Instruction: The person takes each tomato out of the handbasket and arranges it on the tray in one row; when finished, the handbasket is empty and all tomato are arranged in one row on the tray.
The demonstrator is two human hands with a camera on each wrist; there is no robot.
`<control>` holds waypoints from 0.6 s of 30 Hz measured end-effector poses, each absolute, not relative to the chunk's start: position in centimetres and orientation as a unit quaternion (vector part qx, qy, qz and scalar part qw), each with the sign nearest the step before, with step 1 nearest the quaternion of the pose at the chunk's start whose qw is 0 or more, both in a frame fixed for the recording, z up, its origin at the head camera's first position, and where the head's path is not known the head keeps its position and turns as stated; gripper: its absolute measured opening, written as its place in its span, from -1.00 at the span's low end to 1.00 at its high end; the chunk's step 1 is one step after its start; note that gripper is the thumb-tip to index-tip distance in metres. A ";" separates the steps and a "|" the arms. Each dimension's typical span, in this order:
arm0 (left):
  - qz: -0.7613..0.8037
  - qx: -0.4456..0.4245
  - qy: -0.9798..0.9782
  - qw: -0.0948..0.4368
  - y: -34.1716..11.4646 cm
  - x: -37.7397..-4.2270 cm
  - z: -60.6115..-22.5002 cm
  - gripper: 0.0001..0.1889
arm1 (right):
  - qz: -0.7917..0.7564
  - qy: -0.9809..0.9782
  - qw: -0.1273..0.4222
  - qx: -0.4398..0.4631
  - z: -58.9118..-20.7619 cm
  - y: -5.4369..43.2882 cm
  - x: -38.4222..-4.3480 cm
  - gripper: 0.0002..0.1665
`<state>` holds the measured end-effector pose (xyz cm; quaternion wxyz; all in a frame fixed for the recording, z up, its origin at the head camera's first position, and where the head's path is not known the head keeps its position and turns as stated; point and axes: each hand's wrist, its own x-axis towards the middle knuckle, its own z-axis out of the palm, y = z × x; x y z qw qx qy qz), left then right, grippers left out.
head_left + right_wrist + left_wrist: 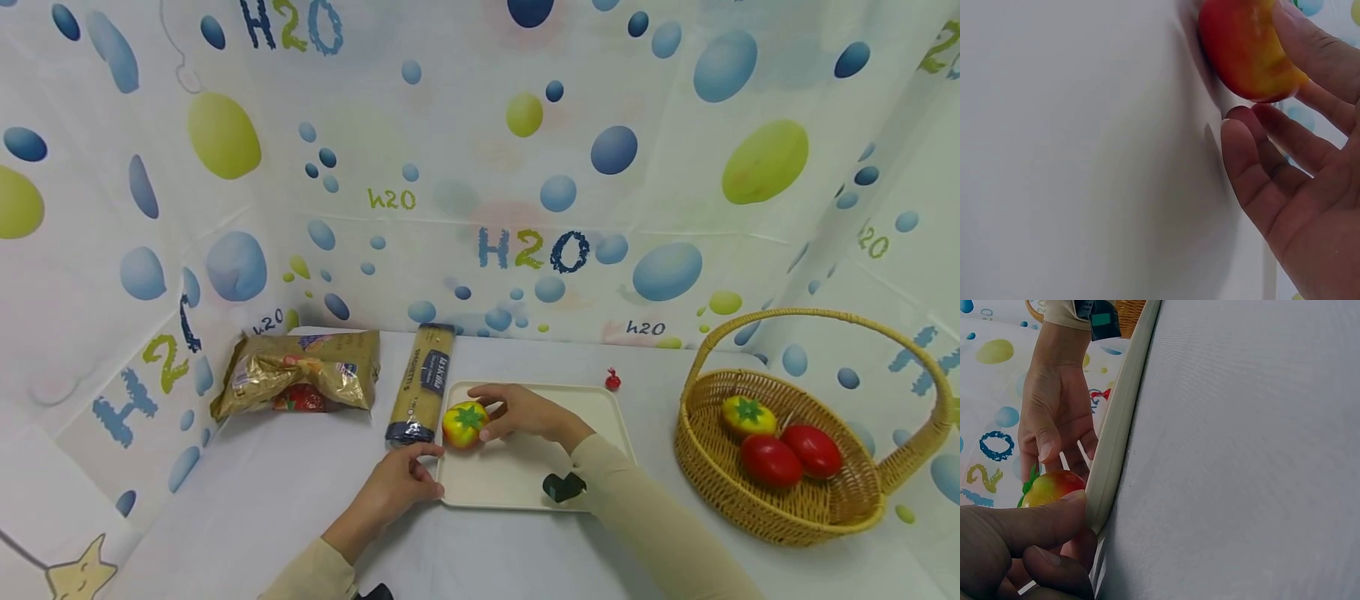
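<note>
A cream tray (502,483) lies on the table in the middle of the head view. At its left end sits a yellow-red toy fruit (462,425) with a green leafy top. My right hand (525,413) reaches over the tray and holds this fruit between thumb and index finger; the other fingers curl loosely beside it in the right wrist view. My left hand (392,485) pinches the tray's left rim, its thumb (1054,519) against the edge in the left wrist view. Part of the fruit is hidden there behind that thumb.
A wicker basket (757,521) with a similar yellow fruit (748,416) and two red ones (772,461) stands at the right. Behind the left hand lie a spaghetti pack (423,383) and a golden bag (300,371). A small red wrapped item (612,380) lies behind the tray.
</note>
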<state>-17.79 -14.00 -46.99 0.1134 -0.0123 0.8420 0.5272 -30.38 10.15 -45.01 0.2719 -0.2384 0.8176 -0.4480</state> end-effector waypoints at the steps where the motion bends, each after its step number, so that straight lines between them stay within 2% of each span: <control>1: 0.527 -0.013 0.842 0.113 -14.0 -17.8 -47.0 -0.43 | -0.448 0.817 0.272 -0.240 -45.0 10.2 -30.4 -0.12; 11: 0.524 -0.015 0.844 0.115 -13.9 -17.7 -46.8 -0.43 | -0.443 0.827 0.260 -0.231 -43.7 11.8 -30.6 -0.13; 18: 0.523 -0.014 0.845 0.113 -13.9 -17.7 -46.8 -0.43 | -0.469 0.830 0.208 -0.218 -41.2 14.6 -30.2 -0.16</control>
